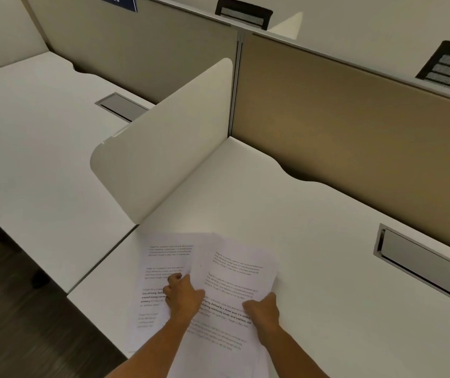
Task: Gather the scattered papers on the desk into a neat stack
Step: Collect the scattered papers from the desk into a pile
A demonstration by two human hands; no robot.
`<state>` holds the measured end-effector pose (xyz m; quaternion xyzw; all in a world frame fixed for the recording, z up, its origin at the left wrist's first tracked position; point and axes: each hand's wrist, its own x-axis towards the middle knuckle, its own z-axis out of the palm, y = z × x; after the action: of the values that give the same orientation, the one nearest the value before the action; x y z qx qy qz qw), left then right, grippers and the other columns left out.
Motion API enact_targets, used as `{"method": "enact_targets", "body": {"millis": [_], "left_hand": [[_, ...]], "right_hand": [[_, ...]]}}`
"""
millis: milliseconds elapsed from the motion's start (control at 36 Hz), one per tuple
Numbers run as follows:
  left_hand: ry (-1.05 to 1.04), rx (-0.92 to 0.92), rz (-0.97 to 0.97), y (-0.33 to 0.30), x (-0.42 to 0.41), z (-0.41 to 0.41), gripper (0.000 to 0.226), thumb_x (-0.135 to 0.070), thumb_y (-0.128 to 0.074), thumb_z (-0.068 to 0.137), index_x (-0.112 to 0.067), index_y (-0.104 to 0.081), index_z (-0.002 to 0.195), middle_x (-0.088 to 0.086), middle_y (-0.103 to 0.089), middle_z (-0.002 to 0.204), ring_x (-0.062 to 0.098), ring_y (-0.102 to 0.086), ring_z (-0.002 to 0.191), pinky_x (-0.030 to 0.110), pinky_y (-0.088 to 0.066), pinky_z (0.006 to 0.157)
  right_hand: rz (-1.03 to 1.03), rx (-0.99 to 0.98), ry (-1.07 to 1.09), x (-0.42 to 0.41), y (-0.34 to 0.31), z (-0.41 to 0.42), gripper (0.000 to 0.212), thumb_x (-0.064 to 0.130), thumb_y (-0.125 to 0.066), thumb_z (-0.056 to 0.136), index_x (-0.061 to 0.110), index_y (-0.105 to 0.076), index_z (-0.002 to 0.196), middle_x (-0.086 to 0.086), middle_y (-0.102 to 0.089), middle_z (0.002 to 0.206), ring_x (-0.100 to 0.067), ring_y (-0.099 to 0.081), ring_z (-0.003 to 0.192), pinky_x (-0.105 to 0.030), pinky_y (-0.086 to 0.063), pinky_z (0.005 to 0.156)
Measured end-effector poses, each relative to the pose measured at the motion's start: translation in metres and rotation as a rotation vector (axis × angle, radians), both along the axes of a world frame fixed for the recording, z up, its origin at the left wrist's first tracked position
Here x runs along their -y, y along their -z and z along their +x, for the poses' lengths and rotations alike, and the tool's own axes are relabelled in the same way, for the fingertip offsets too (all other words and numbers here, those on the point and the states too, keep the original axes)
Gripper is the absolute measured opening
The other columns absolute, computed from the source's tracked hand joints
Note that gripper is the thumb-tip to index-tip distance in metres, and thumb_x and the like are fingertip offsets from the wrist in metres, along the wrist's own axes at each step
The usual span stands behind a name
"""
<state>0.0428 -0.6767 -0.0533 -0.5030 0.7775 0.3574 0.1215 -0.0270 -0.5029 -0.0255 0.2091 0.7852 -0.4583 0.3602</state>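
Several white printed sheets lie overlapping near the front edge of the white desk. One sheet lies to the left, nearly square to me. Another sheet is fanned over it, turned clockwise to the right. My left hand rests where the two sheets overlap, its fingers curled onto the paper. My right hand grips the right edge of the right sheet, thumb on top. The sheets' lower parts are hidden by my forearms and the frame edge.
A rounded white divider panel stands at the desk's left side. A tan partition closes off the back. A grey cable tray lid is set into the desk at right. A neighbouring desk lies to the left.
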Motion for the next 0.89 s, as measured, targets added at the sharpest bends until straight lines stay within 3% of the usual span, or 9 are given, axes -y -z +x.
{"method": "enact_targets", "body": {"millis": [83, 167, 250, 306, 389, 556, 639, 750, 889], "left_hand": [[0.037, 0.087, -0.058, -0.003, 0.000, 0.000, 0.049, -0.034, -0.069, 0.081, -0.019, -0.054, 0.125, 0.011, -0.042, 0.137, 0.032, -0.038, 0.124, 0.041, -0.038, 0.105], [0.046, 0.104, -0.059, -0.003, 0.001, 0.001, 0.047, -0.036, -0.068, 0.082, -0.019, -0.053, 0.123, 0.011, -0.046, 0.132, 0.031, -0.041, 0.121, 0.040, -0.039, 0.102], [0.064, 0.048, -0.035, -0.002, 0.003, 0.005, 0.049, -0.034, -0.069, 0.083, -0.016, -0.053, 0.126, 0.011, -0.048, 0.129, 0.029, -0.051, 0.115, 0.040, -0.044, 0.100], [0.057, -0.034, 0.021, -0.001, 0.004, 0.009, 0.047, -0.028, -0.071, 0.083, -0.011, -0.055, 0.124, 0.011, -0.048, 0.126, 0.025, -0.059, 0.104, 0.039, -0.054, 0.095], [0.063, -0.114, 0.081, 0.000, 0.005, 0.014, 0.039, -0.020, -0.073, 0.080, -0.008, -0.061, 0.115, 0.010, -0.058, 0.118, 0.022, -0.064, 0.096, 0.039, -0.061, 0.083], [0.022, -0.236, 0.199, -0.004, 0.007, 0.023, 0.033, -0.017, -0.075, 0.080, -0.018, -0.064, 0.110, -0.001, -0.073, 0.103, 0.011, -0.068, 0.082, 0.028, -0.060, 0.071], [-0.022, -0.323, 0.238, -0.011, 0.007, 0.028, 0.043, -0.013, -0.076, 0.080, -0.024, -0.053, 0.114, -0.007, -0.068, 0.100, 0.005, -0.066, 0.077, 0.019, -0.056, 0.059], [-0.183, -0.430, 0.385, -0.021, 0.008, 0.039, 0.063, -0.008, -0.080, 0.077, -0.026, -0.036, 0.119, 0.001, -0.064, 0.101, 0.019, -0.069, 0.086, 0.029, -0.059, 0.065], [-0.242, -0.519, 0.623, -0.030, 0.015, 0.057, 0.031, -0.004, -0.078, 0.079, -0.020, -0.070, 0.104, 0.006, -0.076, 0.108, 0.017, -0.075, 0.088, 0.021, -0.060, 0.066]], "right_hand": [[-0.054, 0.044, 0.047, 0.000, 0.003, 0.003, 0.055, -0.005, -0.068, 0.081, 0.012, -0.034, 0.120, -0.003, -0.056, 0.094, -0.014, -0.057, 0.076, -0.025, -0.051, 0.057], [-0.054, 0.061, 0.084, -0.001, 0.006, 0.007, 0.056, -0.007, -0.067, 0.079, 0.012, -0.032, 0.119, -0.005, -0.056, 0.095, -0.018, -0.057, 0.080, -0.037, -0.057, 0.078], [-0.069, 0.099, 0.110, -0.003, 0.012, 0.009, 0.042, -0.012, -0.064, 0.076, -0.004, -0.054, 0.116, -0.019, -0.068, 0.106, -0.036, -0.067, 0.097, -0.049, -0.058, 0.094], [-0.098, 0.109, 0.127, -0.006, 0.015, 0.011, 0.033, -0.015, -0.062, 0.075, -0.005, -0.068, 0.106, -0.025, -0.072, 0.107, -0.040, -0.069, 0.099, -0.048, -0.059, 0.090], [-0.105, 0.079, 0.127, -0.005, 0.012, 0.014, 0.029, -0.015, -0.058, 0.075, 0.002, -0.071, 0.096, -0.024, -0.074, 0.103, -0.036, -0.071, 0.089, -0.043, -0.060, 0.081], [-0.155, 0.111, 0.111, 0.008, 0.005, 0.011, 0.035, -0.015, -0.060, 0.079, -0.004, -0.060, 0.112, -0.022, -0.068, 0.112, -0.044, -0.067, 0.108, -0.058, -0.056, 0.094], [-0.243, 0.162, 0.127, 0.008, 0.001, 0.009, 0.042, -0.020, -0.062, 0.082, -0.004, -0.058, 0.121, -0.019, -0.068, 0.107, -0.044, -0.066, 0.109, -0.055, -0.056, 0.095], [-0.239, 0.166, 0.112, 0.002, -0.007, 0.006, 0.057, -0.017, -0.064, 0.083, -0.008, -0.047, 0.137, -0.020, -0.065, 0.120, -0.040, -0.065, 0.107, -0.057, -0.056, 0.094], [-0.276, 0.305, 0.078, -0.006, -0.018, 0.007, 0.056, -0.013, -0.068, 0.084, -0.010, -0.048, 0.136, -0.031, -0.065, 0.120, -0.048, -0.067, 0.107, -0.063, -0.057, 0.086]]}}
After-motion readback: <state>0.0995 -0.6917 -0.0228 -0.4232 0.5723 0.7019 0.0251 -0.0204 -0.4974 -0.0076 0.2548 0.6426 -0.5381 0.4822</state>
